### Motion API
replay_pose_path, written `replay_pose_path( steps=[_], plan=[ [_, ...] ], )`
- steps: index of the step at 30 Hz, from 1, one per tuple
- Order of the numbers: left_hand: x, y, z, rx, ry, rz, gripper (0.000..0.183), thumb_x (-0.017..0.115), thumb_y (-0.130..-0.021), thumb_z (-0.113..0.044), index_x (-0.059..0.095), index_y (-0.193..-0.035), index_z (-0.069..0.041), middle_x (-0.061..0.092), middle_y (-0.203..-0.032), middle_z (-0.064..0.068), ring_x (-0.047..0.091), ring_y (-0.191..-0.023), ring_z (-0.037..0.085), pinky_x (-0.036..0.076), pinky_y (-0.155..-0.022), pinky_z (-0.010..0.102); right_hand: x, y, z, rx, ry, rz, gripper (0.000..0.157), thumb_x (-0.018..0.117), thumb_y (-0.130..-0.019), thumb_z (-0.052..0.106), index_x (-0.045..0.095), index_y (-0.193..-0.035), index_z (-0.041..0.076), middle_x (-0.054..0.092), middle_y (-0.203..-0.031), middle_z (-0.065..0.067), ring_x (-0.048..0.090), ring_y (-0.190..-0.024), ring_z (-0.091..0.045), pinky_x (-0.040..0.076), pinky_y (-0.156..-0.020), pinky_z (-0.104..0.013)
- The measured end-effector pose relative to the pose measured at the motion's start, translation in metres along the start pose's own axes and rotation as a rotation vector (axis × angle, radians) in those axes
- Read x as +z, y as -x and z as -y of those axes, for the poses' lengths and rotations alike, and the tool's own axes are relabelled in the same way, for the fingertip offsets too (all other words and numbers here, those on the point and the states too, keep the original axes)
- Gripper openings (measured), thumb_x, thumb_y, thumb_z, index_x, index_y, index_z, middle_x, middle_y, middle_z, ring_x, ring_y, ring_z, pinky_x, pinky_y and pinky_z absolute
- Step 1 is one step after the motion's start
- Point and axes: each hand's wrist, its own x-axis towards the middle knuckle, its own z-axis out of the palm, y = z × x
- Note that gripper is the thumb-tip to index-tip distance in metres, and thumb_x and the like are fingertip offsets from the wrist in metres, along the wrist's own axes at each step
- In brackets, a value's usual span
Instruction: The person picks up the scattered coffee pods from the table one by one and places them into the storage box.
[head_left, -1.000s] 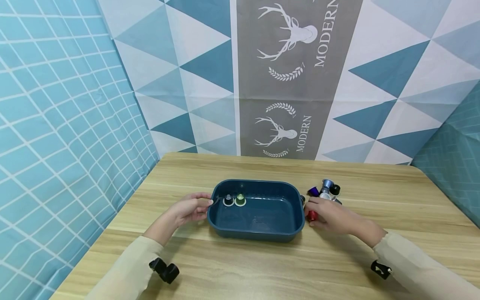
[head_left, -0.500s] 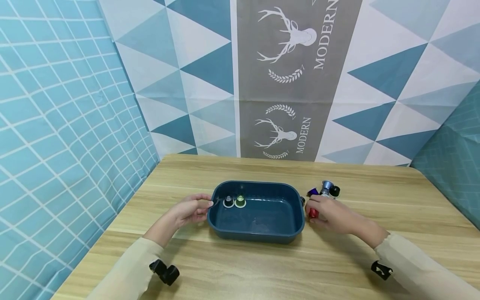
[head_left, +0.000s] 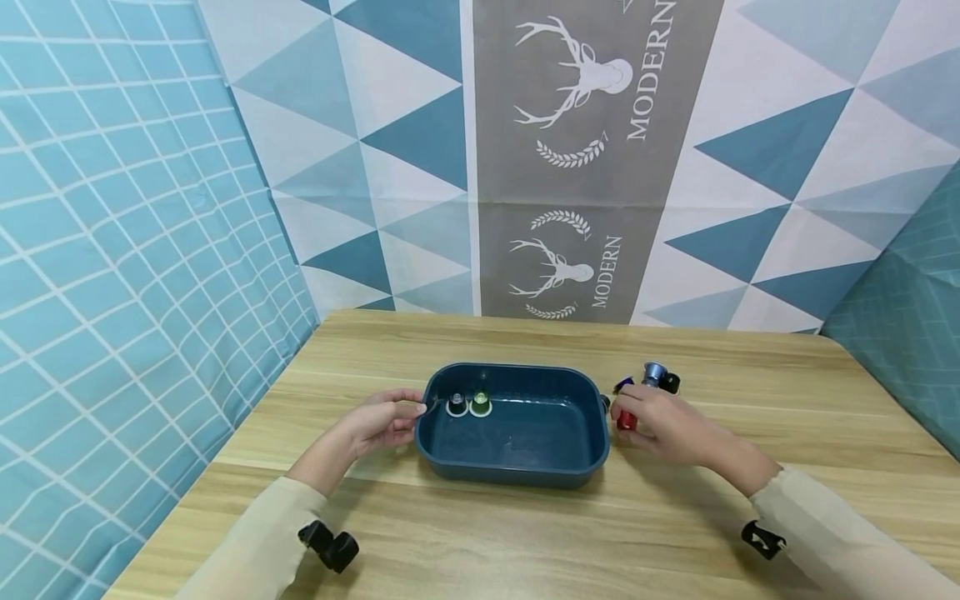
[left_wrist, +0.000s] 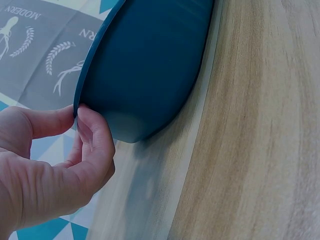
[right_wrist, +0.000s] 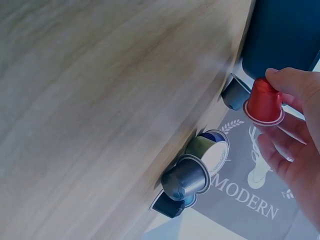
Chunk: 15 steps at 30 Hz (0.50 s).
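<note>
A dark blue rectangular dish stands on the table. At its left end my left hand pinches the rim; in the left wrist view the thumb and a bent index finger meet at the edge of the dish. Beside the right end, my right hand holds a red coffee capsule between thumb and fingers, clear of the other capsules in the right wrist view. Inside the dish, a dark capsule and a green capsule sit side by side near the left end.
Behind my right hand lies a cluster of capsules, among them a grey-blue one, a green one on its side and a black one. A dark capsule lies close to the dish's right end. A patterned cloth hangs behind the table.
My right hand has risen slightly with the red capsule, which now shows more between the fingers. The left hand keeps its place on the dish.
</note>
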Motion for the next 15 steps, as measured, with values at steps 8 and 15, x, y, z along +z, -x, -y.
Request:
replay_pose_path(
  steps=[8, 15],
  plan=[
    [-0.0002, -0.0008, -0.0002, -0.001, 0.002, -0.007, 0.029, 0.054, -0.095, -0.008, 0.044, -0.122, -0.002, 0.063, -0.076, -0.005, 0.059, -0.068, 0.003, 0.051, -0.063, 0.017, -0.0018, -0.0027, -0.0014, -0.002, 0.028, -0.029, 0.028, 0.085, -0.069, 0.013, 0.064, -0.088, 0.012, 0.058, -0.084, 0.006, 0.054, -0.078, -0.005, 0.053, -0.069, -0.024],
    [-0.0003, -0.0008, 0.0011, -0.005, 0.005, -0.002, 0.029, 0.053, -0.096, -0.008, 0.044, -0.123, -0.002, 0.062, -0.076, -0.005, 0.059, -0.069, 0.004, 0.051, -0.063, 0.018, -0.0045, -0.0055, -0.0028, -0.003, 0.019, -0.024, 0.026, 0.083, -0.070, 0.008, 0.064, -0.088, 0.011, 0.060, -0.084, 0.005, 0.054, -0.078, -0.005, 0.053, -0.068, -0.024]
  ],
)
